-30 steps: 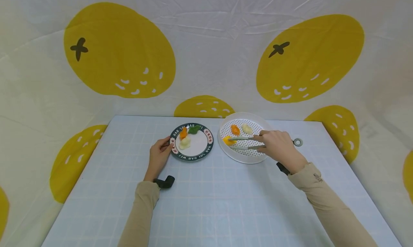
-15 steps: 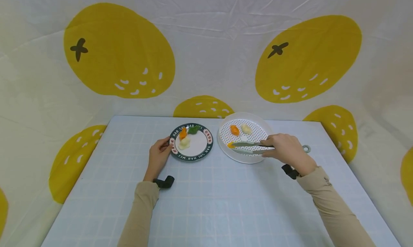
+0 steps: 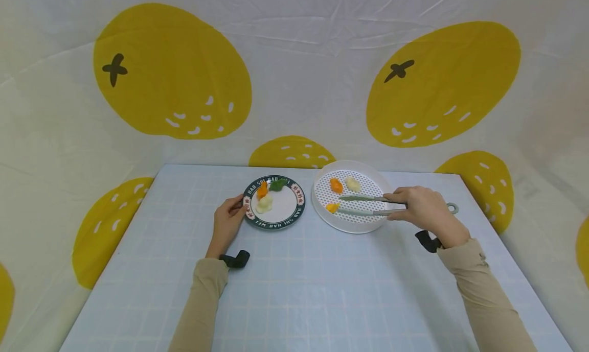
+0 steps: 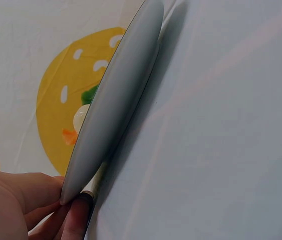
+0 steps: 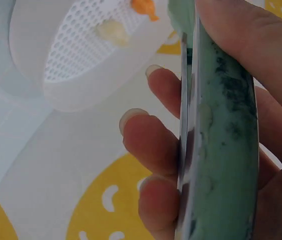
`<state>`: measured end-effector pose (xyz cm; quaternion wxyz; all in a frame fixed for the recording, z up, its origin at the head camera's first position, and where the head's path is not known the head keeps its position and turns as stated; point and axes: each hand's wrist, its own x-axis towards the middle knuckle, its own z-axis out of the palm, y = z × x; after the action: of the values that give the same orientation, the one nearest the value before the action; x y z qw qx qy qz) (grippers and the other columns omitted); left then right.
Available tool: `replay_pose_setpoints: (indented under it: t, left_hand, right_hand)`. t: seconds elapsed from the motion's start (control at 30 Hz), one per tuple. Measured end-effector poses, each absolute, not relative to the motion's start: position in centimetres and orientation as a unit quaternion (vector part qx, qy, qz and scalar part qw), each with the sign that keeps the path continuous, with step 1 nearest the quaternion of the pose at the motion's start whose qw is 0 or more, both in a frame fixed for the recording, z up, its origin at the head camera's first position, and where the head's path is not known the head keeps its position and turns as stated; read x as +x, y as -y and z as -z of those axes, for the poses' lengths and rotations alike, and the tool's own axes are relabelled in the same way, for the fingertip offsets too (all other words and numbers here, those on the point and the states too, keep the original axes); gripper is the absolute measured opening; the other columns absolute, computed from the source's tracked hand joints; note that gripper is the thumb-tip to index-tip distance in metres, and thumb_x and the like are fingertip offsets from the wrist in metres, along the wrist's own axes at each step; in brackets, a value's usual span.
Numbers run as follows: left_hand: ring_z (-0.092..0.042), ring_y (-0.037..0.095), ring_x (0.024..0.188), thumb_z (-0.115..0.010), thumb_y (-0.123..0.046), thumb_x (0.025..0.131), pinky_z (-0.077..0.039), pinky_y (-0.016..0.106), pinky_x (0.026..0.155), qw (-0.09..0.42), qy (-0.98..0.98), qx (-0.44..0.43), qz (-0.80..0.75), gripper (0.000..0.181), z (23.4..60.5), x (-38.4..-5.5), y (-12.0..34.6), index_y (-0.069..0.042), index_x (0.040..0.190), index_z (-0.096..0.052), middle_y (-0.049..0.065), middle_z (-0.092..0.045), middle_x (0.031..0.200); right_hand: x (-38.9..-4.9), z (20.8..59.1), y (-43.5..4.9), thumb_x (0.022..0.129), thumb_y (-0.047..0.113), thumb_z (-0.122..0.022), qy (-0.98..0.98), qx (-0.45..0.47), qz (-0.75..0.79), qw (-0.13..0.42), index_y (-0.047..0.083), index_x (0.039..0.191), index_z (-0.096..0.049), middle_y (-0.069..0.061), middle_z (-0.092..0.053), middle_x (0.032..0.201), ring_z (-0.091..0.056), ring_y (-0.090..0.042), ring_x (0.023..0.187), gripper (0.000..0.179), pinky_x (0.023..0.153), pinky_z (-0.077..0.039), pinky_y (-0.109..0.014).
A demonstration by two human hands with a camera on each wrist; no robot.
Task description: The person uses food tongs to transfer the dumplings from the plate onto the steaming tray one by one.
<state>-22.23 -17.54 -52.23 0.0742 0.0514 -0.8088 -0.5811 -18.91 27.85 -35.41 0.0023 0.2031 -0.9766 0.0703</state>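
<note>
My left hand (image 3: 228, 222) pinches the left rim of a round plate (image 3: 290, 216) with a dark green lettered border. In the left wrist view, the thumb lies on the plate's upper side and fingers are under its rim. Orange (image 3: 262, 190), pale cream (image 3: 264, 204) and leafy green (image 3: 277, 185) food pieces sit on the plate. My right hand (image 3: 425, 211) grips grey-green tongs (image 3: 368, 213) over a white perforated tray (image 3: 322, 214). The tong arms stand apart, the nearer tip right beside a yellow piece (image 3: 332, 208). An orange piece (image 3: 336, 186) and a cream piece (image 3: 353, 184) lie farther back in the tray.
Plate and tray stand side by side near the back of a table with a pale blue checked cloth (image 3: 294, 290). Behind the table hangs a white sheet (image 3: 308, 86) printed with big yellow fruit.
My right hand has moved right, drawing the tongs back across the tray. The yellow piece has shifted slightly toward the front and right. The left hand and plate have stayed put.
</note>
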Motion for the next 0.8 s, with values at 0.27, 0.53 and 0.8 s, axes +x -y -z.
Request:
replay_pose_setpoints:
  t: [0.27,0.53,0.8]
  left_hand:
    - [-0.058,0.021,0.108,-0.064,-0.012,0.097,-0.051,0.035,0.096,0.071,0.805,0.056,0.586,0.04,52.1,-22.1,17.5,-0.008,0.137,-0.058,0.01,-0.061,0.124]
    - [-0.058,0.021,0.107,-0.064,-0.012,0.097,-0.052,0.032,0.094,0.076,0.808,0.056,0.582,0.04,52.2,-22.1,17.5,-0.008,0.137,-0.058,0.01,-0.061,0.123]
    - [-0.058,0.02,0.108,-0.065,-0.012,0.097,-0.052,0.032,0.095,0.078,0.807,0.053,0.583,0.041,52.4,-22.2,17.5,-0.008,0.137,-0.059,0.009,-0.062,0.123]
  right_hand:
    - [-20.9,37.0,-27.3,0.074,0.026,-0.088,0.976,0.213,-0.045,-0.001,0.012,0.118,-0.075,-0.008,-0.072,0.107,-0.067,-0.029,0.089,0.048,0.069,-0.057,-0.045]
    - [-21.6,37.7,-26.0,0.075,0.025,-0.088,0.98,0.195,-0.038,-0.021,0.014,0.118,-0.075,-0.011,-0.072,0.112,-0.066,-0.031,0.094,0.047,0.073,-0.056,-0.045]
    - [-21.0,38.4,-25.8,0.076,0.024,-0.087,0.982,0.177,-0.063,-0.007,0.012,0.115,-0.076,-0.011,-0.073,0.106,-0.063,-0.026,0.083,0.042,0.063,-0.051,-0.038]
